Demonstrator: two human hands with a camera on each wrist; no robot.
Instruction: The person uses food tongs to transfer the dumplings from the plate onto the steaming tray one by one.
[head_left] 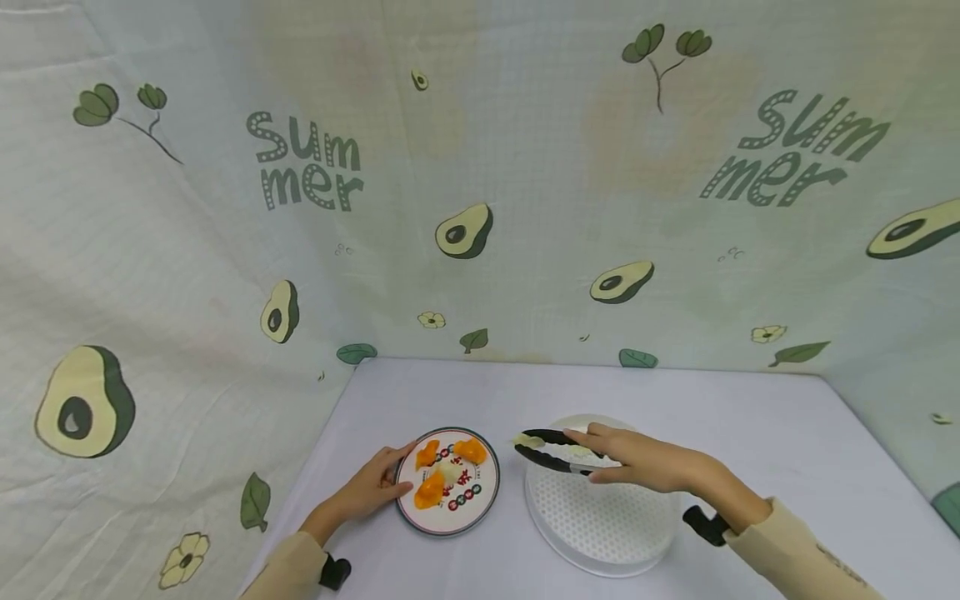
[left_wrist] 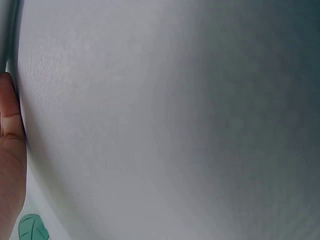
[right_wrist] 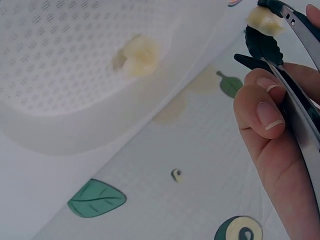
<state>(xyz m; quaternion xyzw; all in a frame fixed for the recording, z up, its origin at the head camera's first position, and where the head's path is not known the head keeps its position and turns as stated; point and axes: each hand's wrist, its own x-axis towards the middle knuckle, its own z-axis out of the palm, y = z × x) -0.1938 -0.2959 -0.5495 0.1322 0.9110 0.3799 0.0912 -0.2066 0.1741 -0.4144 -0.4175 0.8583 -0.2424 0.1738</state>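
Note:
My left hand (head_left: 378,479) grips the left rim of a round white plate (head_left: 486,492) with printed red and blue marks. Several orange, crinkled dumpling-like pieces (head_left: 430,490) and a pale one (head_left: 450,473) lie on it. In my right hand (head_left: 637,458) are metal tongs (head_left: 546,459) with black tips, pinching a pale yellow dumpling-like piece (right_wrist: 265,21) between them. They hang over the left far part of a round white perforated steamer tray (head_left: 615,525). Another pale yellow piece (right_wrist: 141,56) sits inside that tray near its wall. The left wrist view shows only part of the left hand (left_wrist: 10,150).
The plate and tray stand side by side on a white tabletop (head_left: 735,433), a small gap between them. A cloth (head_left: 525,167) printed with avocados, leaves and lettering hangs behind and at both sides. Dark wrist straps (head_left: 705,525) show at both sleeves.

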